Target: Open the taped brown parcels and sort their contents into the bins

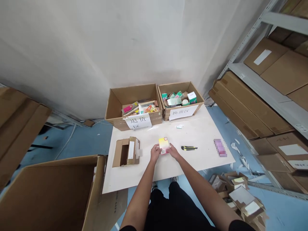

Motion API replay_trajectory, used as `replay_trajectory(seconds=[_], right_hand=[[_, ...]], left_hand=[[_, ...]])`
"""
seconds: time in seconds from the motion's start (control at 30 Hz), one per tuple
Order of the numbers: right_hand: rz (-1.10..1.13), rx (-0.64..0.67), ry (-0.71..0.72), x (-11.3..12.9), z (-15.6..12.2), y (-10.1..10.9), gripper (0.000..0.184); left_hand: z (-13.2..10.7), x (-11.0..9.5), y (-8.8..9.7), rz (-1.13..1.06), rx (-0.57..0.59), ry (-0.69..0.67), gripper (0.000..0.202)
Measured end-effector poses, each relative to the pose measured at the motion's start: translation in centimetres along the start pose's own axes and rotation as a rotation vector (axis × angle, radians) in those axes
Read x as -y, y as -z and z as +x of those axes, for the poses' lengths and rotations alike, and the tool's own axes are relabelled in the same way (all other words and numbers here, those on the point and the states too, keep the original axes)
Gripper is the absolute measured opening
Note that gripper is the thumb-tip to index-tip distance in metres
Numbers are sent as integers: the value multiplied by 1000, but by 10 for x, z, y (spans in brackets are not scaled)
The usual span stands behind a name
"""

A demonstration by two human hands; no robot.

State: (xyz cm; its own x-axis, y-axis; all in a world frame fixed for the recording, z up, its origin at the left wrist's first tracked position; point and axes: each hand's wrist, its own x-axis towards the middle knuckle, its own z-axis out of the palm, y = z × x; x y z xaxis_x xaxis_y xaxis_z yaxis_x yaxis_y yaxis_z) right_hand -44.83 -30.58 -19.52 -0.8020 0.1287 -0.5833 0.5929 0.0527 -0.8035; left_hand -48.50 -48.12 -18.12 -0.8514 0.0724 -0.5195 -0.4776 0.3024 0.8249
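Note:
A small yellow, white and pink box [164, 145] with a barcode near its lower edge is held over the white table [149, 170]. My left hand [156, 151] grips its left side, and my right hand [172, 150] grips its right side. To the right of my right hand lies a black and yellow utility knife [189, 148]. An opened small cardboard box [127, 152] stands left of my left hand, its flap spread to the left.
Two labelled cartons, the left carton [110, 106] and the right carton [199, 100], hold assorted small packages at the table's back. A pixelated purple item [220, 148] lies at right. Shelves [255, 80] stand right; a large open carton [55, 160] stands left; discarded boxes [243, 195] lie on the floor.

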Motion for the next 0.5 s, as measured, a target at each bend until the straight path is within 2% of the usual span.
replay_trajectory(seconds=[0.1,0.2,0.3,0.4,0.5], right_hand=[[202,97,150,53,-11,27,71],[314,182,317,106,-30,49,60],[352,245,425,146,-51,65,59],[358,297,474,170,-70,79,64],[380,288,540,184,-84,90,61]], left_hand=[[-10,-44,19,-245,125,-151,67],[-25,-93,36,-348,140,-289,81],[-41,-135,43,-351,102,-386,84],[-57,-163,41,-308,48,-457,82],[-73,-180,31,-219,-147,-543,69]])
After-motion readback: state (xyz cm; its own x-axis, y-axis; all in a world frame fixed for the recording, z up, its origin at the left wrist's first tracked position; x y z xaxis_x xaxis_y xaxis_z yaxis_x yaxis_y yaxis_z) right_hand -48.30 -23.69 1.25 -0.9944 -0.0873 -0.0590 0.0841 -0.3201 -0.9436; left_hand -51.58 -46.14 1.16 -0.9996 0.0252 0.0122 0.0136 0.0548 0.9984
